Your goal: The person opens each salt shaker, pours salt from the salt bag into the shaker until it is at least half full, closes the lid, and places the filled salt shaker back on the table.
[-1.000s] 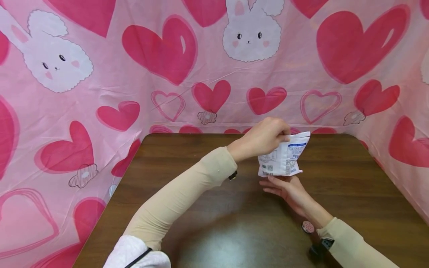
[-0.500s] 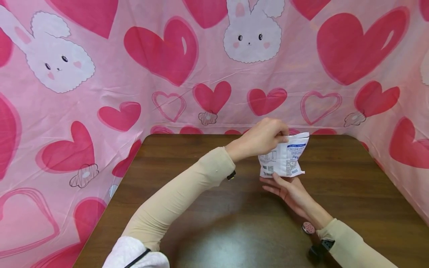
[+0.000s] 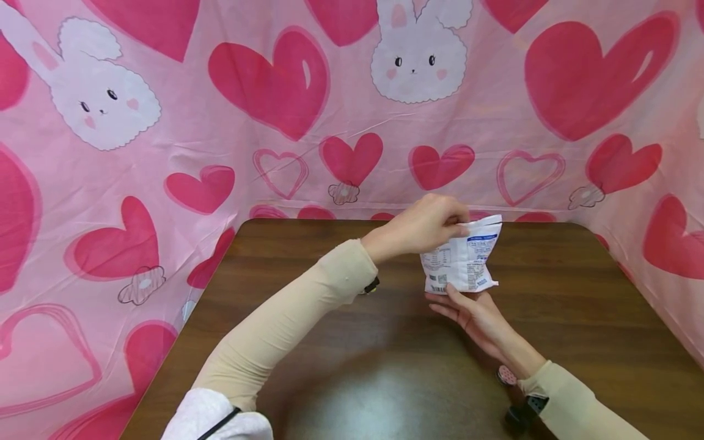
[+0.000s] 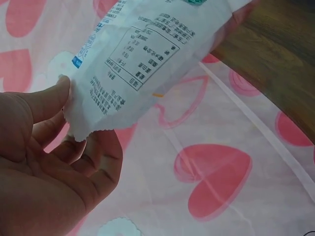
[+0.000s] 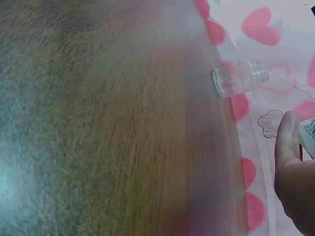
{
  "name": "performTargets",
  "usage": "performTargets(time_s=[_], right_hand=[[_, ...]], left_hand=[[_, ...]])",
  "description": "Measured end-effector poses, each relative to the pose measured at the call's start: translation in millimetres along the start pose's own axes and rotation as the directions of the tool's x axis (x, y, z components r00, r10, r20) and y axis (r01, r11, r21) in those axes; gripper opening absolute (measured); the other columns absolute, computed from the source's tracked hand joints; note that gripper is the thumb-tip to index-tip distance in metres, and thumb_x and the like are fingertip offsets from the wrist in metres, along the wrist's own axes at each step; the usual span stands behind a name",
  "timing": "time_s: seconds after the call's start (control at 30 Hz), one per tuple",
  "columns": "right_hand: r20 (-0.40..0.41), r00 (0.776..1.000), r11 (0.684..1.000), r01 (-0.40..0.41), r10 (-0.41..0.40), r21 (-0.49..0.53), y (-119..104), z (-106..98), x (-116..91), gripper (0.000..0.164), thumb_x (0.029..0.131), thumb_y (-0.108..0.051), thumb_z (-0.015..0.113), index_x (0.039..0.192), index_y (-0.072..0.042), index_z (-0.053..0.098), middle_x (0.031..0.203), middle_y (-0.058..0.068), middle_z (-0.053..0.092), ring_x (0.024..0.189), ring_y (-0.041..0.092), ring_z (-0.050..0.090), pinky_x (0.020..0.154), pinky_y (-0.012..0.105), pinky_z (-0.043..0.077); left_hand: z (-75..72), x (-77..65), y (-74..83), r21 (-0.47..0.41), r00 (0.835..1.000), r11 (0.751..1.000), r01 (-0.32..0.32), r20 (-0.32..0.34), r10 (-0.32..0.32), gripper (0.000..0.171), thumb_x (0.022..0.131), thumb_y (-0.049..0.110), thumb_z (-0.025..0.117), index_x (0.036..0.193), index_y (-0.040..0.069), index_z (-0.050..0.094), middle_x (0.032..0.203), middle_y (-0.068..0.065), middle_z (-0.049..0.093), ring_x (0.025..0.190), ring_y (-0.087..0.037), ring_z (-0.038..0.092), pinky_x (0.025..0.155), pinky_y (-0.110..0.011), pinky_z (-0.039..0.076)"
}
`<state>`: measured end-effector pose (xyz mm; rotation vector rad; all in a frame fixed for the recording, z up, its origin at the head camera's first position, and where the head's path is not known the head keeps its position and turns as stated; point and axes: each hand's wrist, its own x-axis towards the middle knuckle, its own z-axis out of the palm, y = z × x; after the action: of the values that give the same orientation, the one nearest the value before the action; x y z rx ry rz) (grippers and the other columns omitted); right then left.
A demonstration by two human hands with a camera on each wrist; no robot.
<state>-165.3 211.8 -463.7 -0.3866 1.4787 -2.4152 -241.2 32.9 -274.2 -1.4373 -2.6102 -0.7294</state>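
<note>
A white packet with blue and black print is held upright over the table. My left hand pinches its upper left part; in the left wrist view, the thumb and fingers meet at the serrated edge of the packet. From below, my right hand holds the packet's lower edge, thumb against the printed front and fingers reaching underneath. A clear glass jar without a lid stands near the table's far edge in the right wrist view; the head view does not show it.
A round pink lid with small holes lies on the dark wooden table beside my right wrist. A pink cloth with hearts and rabbits hangs around the back and sides.
My right thumb has moved up onto the packet's front face. The left hand and the packet's top have shifted slightly left. The head view has turned a little.
</note>
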Motion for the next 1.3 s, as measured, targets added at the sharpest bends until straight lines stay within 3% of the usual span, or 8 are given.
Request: performTargets(time_s=[0.13, 0.53, 0.73, 1.3], right_hand=[[0.006, 1.000, 1.000, -0.001, 0.001, -0.003, 0.1, 0.2, 0.3, 0.036, 0.114, -0.012, 0.044, 0.149, -0.014, 0.037, 0.143, 0.010, 0.058, 0.125, 0.031, 0.065, 0.107, 0.057, 0.043], [0.009, 1.000, 1.000, -0.009, 0.009, -0.022, -4.0, 1.4, 3.6, 0.033, 0.114, -0.010, 0.045, 0.146, -0.012, 0.040, 0.139, 0.011, 0.061, 0.127, 0.037, 0.064, 0.107, 0.060, 0.041], [-0.011, 0.999, 0.997, -0.035, 0.035, -0.065, -5.9, 1.9, 5.2, 0.033, 0.114, -0.013, 0.046, 0.146, -0.015, 0.042, 0.139, 0.008, 0.062, 0.123, 0.032, 0.066, 0.102, 0.057, 0.049], [0.018, 0.999, 0.994, -0.034, 0.036, -0.105, -10.9, 6.1, 9.2, 0.044, 0.115, -0.016, 0.045, 0.157, -0.020, 0.033, 0.151, 0.006, 0.052, 0.140, 0.049, 0.046, 0.101, 0.058, 0.050]], left_hand=[[-3.1, -5.2, -2.5, -0.006, 1.000, 1.000, 0.004, -0.001, -0.004, 0.011, 0.101, 0.018, 0.074, 0.093, 0.010, 0.075, 0.073, 0.001, 0.058, 0.073, -0.011, 0.050, 0.069, -0.022, 0.040], [-13.4, -14.8, -12.1, -0.001, 0.999, 0.999, 0.041, -0.015, -0.041, 0.007, 0.100, 0.015, 0.075, 0.098, 0.009, 0.079, 0.081, 0.002, 0.068, 0.075, -0.013, 0.057, 0.070, -0.023, 0.047], [-16.2, -15.4, -12.8, 0.004, 0.999, 1.000, 0.029, -0.023, -0.029, 0.007, 0.100, 0.013, 0.074, 0.097, 0.008, 0.079, 0.083, 0.001, 0.069, 0.076, -0.013, 0.058, 0.072, -0.022, 0.047], [-24.6, -21.0, -14.6, 0.027, 0.998, 0.998, 0.053, -0.048, -0.051, 0.008, 0.100, 0.013, 0.075, 0.103, 0.008, 0.080, 0.091, -0.001, 0.072, 0.082, -0.013, 0.061, 0.078, -0.021, 0.048]])
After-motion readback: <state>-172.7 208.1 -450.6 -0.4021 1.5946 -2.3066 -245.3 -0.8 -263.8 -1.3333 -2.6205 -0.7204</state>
